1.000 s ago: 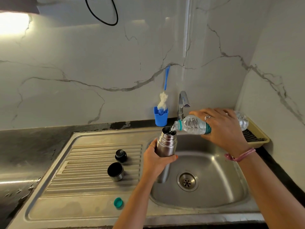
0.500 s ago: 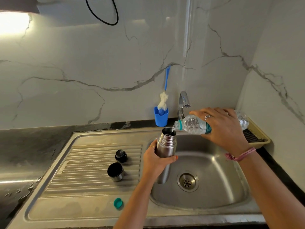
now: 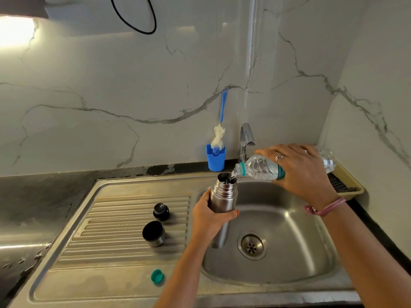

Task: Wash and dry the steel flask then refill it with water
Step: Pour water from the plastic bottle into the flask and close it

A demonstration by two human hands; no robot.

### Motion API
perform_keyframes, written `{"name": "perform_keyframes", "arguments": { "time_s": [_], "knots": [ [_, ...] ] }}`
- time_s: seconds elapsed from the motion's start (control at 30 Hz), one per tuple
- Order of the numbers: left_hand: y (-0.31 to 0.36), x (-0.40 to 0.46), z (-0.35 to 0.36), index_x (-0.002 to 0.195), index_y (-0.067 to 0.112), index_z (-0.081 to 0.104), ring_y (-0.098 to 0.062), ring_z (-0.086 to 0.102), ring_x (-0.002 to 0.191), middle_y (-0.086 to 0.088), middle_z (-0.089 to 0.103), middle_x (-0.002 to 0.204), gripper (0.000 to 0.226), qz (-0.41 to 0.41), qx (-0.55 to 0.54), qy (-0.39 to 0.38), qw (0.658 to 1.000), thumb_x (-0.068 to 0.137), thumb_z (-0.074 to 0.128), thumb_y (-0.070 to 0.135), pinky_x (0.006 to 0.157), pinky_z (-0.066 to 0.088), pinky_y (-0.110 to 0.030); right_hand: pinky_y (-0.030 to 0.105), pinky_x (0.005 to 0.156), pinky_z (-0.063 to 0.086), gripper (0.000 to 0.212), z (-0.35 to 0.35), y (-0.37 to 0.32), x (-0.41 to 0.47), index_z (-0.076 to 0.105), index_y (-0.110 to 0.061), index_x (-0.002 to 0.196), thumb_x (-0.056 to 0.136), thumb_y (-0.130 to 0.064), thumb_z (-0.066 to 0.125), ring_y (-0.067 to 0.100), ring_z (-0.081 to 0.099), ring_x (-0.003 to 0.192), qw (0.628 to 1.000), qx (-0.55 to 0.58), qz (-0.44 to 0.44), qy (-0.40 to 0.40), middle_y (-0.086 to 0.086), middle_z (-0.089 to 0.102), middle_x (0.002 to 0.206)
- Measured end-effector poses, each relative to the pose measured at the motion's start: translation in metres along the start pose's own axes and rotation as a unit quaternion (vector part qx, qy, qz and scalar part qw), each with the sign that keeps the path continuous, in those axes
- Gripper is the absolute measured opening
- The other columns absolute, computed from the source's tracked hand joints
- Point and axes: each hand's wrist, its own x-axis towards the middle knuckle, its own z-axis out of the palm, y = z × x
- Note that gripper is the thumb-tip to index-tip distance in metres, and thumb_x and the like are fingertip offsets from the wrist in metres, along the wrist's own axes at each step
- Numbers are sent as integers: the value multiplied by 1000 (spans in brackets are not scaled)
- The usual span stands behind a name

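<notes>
Scanning from the left edge: dark stone counter [image 3: 40, 196], wet patches visible, then the ribbed steel drainboard [image 3: 124, 221]. On the ribs I note a black flask stopper [image 3: 161, 211] standing upright, and just in front of it the steel flask cup [image 3: 153, 233] with its dark inside showing. Nearer me, on the flat front margin, a small teal bottle cap [image 3: 157, 277] lies alone, well apart from both.

My left hand [image 3: 209, 216] grips the steel flask [image 3: 223, 196] round its body, thumb across the front; flask upright, mouth open, held over the left side of the sink basin [image 3: 289, 241]. Its base is off the basin floor, as far as I can tell.

Against the marble wall: blue holder [image 3: 215, 157] with a bottle brush [image 3: 219, 135] standing in it, blue handle up. Chrome tap [image 3: 245, 138] just beside it.

My right hand [image 3: 304, 172] grasps a clear plastic water bottle [image 3: 259, 166] from above, tipped nearly level, neck touching or just above the flask rim; water runs into the flask. Pink thread band on that wrist. Far right, a beige tray [image 3: 351, 185] sits behind the hand.
</notes>
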Motion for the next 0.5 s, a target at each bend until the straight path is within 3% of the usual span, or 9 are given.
{"name": "perform_keyframes", "arguments": {
  "time_s": [0.2, 0.4, 0.5],
  "knots": [
    [0, 2, 2, 127, 27, 52, -2, 58, 96, 14, 62, 109, 79, 0, 1, 1, 1000, 59, 94, 28, 87, 48, -24, 35, 85, 37, 76, 0, 2, 1, 62, -31, 125, 56, -47, 89, 21, 64, 94, 1000, 7, -1, -2, -6, 67, 107],
    [0, 2, 3, 127, 24, 55, -4, 60, 96, 11, 65, 110, 80, 2, 5, 5, 1000, 58, 94, 30, 85, 48, -24, 37, 84, 43, 76, -3, 2, 2, 64, -28, 124, 55, -44, 90, 22, 65, 92, 1000, 12, -18, 6, -4, 68, 105],
    [0, 2, 4, 127, 24, 55, -5, 60, 97, 11, 65, 110, 80, 1, 5, 6, 1000, 57, 94, 31, 88, 51, -27, 35, 86, 36, 74, -3, 3, 2, 65, -27, 123, 55, -43, 90, 22, 65, 92, 1000, 5, -20, 7, -4, 68, 105]
  ]
}}
